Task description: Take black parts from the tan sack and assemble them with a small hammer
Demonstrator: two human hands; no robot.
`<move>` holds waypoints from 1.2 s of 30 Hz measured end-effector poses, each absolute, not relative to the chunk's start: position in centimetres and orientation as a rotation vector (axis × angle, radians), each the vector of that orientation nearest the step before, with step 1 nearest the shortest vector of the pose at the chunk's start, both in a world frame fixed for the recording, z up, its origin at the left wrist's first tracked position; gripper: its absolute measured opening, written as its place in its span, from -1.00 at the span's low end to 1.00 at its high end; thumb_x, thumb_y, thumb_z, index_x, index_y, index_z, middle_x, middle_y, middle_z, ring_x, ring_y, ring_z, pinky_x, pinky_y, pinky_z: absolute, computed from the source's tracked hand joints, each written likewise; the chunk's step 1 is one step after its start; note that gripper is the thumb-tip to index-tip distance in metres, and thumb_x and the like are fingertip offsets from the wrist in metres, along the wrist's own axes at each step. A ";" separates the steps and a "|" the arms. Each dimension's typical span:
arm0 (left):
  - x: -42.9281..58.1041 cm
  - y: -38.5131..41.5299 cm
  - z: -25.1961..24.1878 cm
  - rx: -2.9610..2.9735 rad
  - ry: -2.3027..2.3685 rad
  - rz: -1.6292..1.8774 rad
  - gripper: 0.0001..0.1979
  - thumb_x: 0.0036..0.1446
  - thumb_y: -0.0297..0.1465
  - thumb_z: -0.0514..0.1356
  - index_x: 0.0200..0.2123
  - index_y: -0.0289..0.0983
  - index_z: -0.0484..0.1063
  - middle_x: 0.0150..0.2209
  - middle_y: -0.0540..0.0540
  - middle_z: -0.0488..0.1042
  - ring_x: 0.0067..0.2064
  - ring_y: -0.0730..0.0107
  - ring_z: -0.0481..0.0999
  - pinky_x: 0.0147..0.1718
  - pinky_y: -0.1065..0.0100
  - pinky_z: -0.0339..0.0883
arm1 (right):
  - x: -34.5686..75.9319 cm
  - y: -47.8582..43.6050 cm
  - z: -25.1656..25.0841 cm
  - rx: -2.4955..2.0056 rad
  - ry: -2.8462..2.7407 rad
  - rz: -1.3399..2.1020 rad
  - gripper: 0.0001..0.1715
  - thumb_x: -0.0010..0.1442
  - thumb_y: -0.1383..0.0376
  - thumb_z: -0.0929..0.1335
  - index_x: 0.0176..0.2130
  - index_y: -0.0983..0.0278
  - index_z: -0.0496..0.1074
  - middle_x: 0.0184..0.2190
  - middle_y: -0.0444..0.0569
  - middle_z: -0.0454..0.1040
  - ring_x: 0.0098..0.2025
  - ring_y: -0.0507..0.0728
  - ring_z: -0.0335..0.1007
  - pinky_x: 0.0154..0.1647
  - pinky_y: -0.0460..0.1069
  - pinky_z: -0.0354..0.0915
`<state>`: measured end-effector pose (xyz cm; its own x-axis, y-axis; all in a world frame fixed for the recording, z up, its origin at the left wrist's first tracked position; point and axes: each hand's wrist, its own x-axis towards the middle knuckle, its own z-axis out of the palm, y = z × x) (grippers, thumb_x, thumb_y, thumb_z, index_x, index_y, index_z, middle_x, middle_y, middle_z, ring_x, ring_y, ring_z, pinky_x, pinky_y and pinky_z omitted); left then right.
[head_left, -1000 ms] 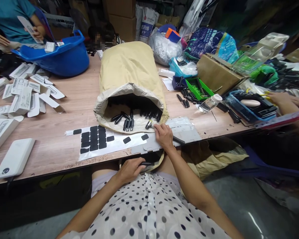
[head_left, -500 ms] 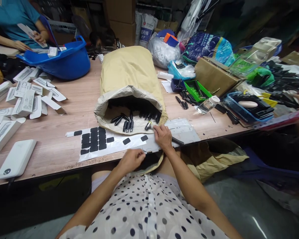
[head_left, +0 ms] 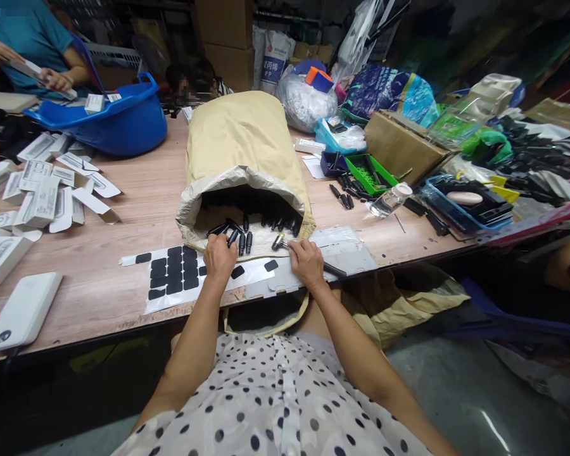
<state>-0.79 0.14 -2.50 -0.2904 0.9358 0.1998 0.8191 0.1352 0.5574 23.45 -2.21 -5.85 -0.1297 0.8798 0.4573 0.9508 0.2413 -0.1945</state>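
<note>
**Both hands at the sack's mouth, plenty left inside**

From my remote seat, the sack (head_left: 240,136) lies on its side at 12 o'clock on the table (head_left: 123,209), with its open mouth turned toward the person. Small black parts (head_left: 245,239) lie loose in that mouth, and a dark row of them sits deeper in.

The left hand (head_left: 220,256) rests at the lip, fingers curled down over the nearest parts. I cannot tell whether it has one in its grasp. The right hand (head_left: 306,261), at 1 o'clock, has its fingers closed around a dark rod (head_left: 335,271). The rod's metal tip pokes out toward the sack, touching the lip.

Just beside the left hand, at 11 o'clock, lies a white sheet (head_left: 161,297) of black pads (head_left: 173,275). Part of the sheet is bare, and two pads sit apart from the block. Judging by that, I would say some pads have been used and most remain. The sack looks far from emptied.

The only writing I can read is "PP" under blue characters on a white bag (head_left: 269,63) at the far edge. The flat cartons (head_left: 42,196) at 9 o'clock carry print too small to make out. A blue tub (head_left: 118,123) stands at 10 o'clock, with a co-worker's hand (head_left: 52,79) above it. A green tray (head_left: 370,172) and a bottle (head_left: 389,199) lie at 2 o'clock.
</note>
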 end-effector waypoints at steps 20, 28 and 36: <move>1.1 -6.3 -5.0 1.946 1.585 0.893 -0.85 0.11 -0.37 0.32 -0.21 -0.16 0.61 -0.34 -0.03 0.45 -0.22 0.24 0.43 -0.19 0.25 0.38 | 21.3 -5.6 -2.8 -1.450 -1.913 0.153 -0.58 0.44 0.24 0.16 0.07 0.18 0.51 -0.20 0.01 0.53 -0.13 0.12 0.46 -0.10 -0.03 0.37; 1.3 -6.1 -5.1 1.938 1.575 0.893 -0.88 0.11 -0.38 0.32 -0.25 -0.15 0.62 -0.37 -0.02 0.44 -0.25 0.26 0.42 -0.20 0.25 0.37 | 19.9 -9.6 -1.8 -1.350 -2.096 0.135 -0.58 0.44 0.31 0.19 0.10 0.11 0.53 -0.36 -0.07 0.48 -0.32 0.03 0.44 -0.28 -0.13 0.33; 1.4 -6.1 -5.2 1.939 1.572 0.911 -0.86 0.10 -0.42 0.32 -0.24 -0.16 0.62 -0.37 -0.03 0.45 -0.25 0.27 0.43 -0.21 0.25 0.37 | 20.4 -9.3 -2.0 -1.393 -2.064 0.000 -0.57 0.42 0.35 0.21 0.08 0.12 0.56 -0.40 -0.08 0.44 -0.36 0.01 0.41 -0.36 -0.15 0.26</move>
<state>1.36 -6.09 -5.17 0.1186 0.9734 0.1961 0.6539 -0.2251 0.7223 20.38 -9.25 -1.98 -0.2334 0.8324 0.5026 0.8324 0.4382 -0.3393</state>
